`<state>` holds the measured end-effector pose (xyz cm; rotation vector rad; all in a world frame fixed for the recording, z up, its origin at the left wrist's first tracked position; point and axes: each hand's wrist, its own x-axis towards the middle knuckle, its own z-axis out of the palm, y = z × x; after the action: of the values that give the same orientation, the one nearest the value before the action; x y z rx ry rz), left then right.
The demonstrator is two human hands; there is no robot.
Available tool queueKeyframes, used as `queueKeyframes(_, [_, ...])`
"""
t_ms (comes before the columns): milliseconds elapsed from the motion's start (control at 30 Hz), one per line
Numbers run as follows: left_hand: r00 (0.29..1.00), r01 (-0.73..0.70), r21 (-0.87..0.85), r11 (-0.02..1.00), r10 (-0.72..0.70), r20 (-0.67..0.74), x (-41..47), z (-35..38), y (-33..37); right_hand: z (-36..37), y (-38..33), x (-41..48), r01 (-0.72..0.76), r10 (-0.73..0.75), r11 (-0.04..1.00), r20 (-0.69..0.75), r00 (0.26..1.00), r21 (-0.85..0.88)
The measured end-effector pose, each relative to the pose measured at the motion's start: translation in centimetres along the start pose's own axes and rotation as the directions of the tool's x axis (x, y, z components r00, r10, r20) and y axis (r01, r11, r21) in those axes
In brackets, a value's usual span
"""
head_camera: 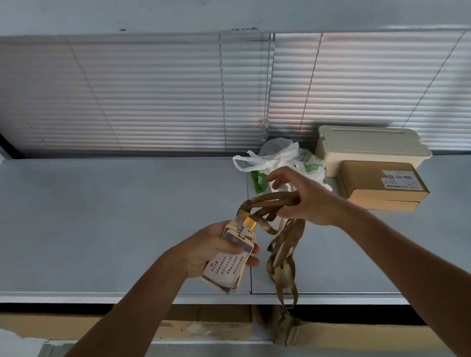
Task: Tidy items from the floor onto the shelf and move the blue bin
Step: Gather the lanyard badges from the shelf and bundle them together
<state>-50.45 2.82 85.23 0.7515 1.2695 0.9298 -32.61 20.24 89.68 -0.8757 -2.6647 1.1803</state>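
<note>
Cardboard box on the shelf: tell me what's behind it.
A cream lidded bin stands right behind the cardboard box; the box hides its lower front. Behind both are closed blinds.

White label [400, 180] on the cardboard box [383, 185], at 3 o'clock: upside-down code, apparently "1Z4AA-5525". Card stack [227, 264], at 6 o'clock: rows of small print, illegible.

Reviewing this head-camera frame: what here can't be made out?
- Blue bin and floor: not in the head view at all.
- Plastic bag contents: hidden by its white film and the right hand.
- Label on the cardboard box: too small and upside down.
- Badge stack print: blurred, partly covered by the left hand.
- Lanyard straps: count unclear, tangled.
</note>
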Motion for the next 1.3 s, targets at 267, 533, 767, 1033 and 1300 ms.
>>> queueKeyframes(267, [0.995,-0.075,0.112,0.991,0.067,0.078,-1.3,1.3,3.9,-0.6,-0.7,-1.2,0.120,-0.075,0.982,0.288,0.955,-0.144])
queueKeyframes(533, [0.998,0.030,0.203,0.979,-0.020,-0.052,-0.3,1.5,4.5,0.2,-1.0,-0.6,0.288,-0.280,0.958,0.245,0.928,0.002])
queueKeyframes(767, [0.990,0.054,0.047,0.997,-0.047,-0.133,-0.4,1.0,3.6,-0.8,-1.4,0.5,0.195,-0.248,0.960,0.284,0.926,0.203])
queueKeyframes(1033, [0.961,0.093,0.228,0.969,-0.027,-0.275,-0.1,-2.3,3.4,0.7,-2.8,4.4,0.091,-0.141,0.980,0.298,0.944,0.176])
queueKeyframes(1300, [0.983,0.061,0.250,0.966,-0.015,-0.183,-0.8,-10.5,3.3,4.4,-6.3,8.0,-0.010,-0.030,0.986,0.245,0.969,0.164])
